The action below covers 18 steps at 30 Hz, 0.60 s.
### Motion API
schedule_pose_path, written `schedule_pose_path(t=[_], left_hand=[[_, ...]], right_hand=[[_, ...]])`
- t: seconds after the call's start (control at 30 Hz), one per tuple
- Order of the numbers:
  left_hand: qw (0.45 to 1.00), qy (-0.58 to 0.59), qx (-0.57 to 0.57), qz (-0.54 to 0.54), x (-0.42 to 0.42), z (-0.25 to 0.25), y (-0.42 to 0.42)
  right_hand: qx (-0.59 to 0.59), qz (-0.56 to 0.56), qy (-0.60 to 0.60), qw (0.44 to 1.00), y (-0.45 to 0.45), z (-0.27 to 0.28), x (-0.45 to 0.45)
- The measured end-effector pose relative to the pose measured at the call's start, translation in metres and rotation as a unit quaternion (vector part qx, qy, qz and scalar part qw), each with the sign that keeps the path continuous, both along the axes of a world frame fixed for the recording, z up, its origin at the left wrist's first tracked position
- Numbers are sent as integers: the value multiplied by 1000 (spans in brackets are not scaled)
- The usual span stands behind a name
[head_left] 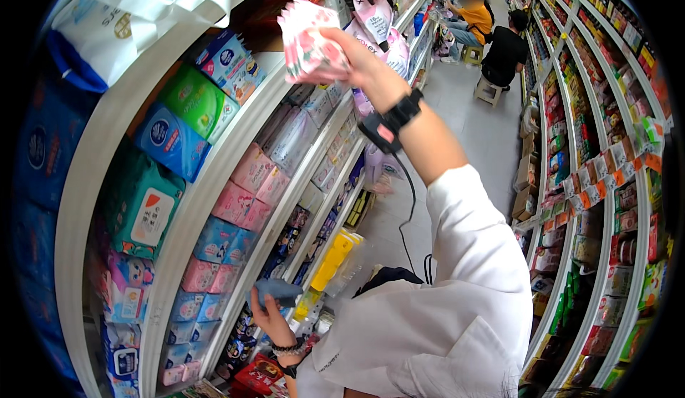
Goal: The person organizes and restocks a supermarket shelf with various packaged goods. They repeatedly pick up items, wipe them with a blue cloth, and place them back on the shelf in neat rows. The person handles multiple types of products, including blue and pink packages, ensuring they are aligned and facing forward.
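Observation:
My right hand, raised towards the shelf, grips a bunch of pink-and-white floral packets, slightly blurred. Lower down, near the lower shelves, my left hand holds a grey-blue cloth. Behind the raised packets, Kotex packs hang at the end of a shelf section. Pink tissue packs and blue ones stand in stacks on the shelf between my two hands.
Shelves of wipes, including a green pack and a teal pack, curve along the left. Stocked shelves line the right side. Two people sit on stools farther up the aisle. A black cable hangs from my right wrist device.

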State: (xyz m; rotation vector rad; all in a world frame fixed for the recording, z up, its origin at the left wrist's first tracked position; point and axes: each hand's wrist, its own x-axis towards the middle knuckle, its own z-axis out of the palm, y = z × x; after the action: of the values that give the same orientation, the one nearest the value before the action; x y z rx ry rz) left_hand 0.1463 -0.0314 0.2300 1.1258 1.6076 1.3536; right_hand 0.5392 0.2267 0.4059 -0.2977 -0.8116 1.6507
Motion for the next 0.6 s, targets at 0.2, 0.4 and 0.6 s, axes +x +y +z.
schedule_pose_path(t=[0.2, 0.4, 0.6], left_hand=[[997, 25, -23, 69, -14, -11, -12], [994, 23, -25, 106, -27, -24, -14], [989, 13, -32, 144, -36, -33, -20]], right_hand=[[-48, -99, -185, 977, 87, 38, 12], [-10, -168, -337, 926, 119, 44, 0], [-55, -119, -379, 916, 130, 50, -17]])
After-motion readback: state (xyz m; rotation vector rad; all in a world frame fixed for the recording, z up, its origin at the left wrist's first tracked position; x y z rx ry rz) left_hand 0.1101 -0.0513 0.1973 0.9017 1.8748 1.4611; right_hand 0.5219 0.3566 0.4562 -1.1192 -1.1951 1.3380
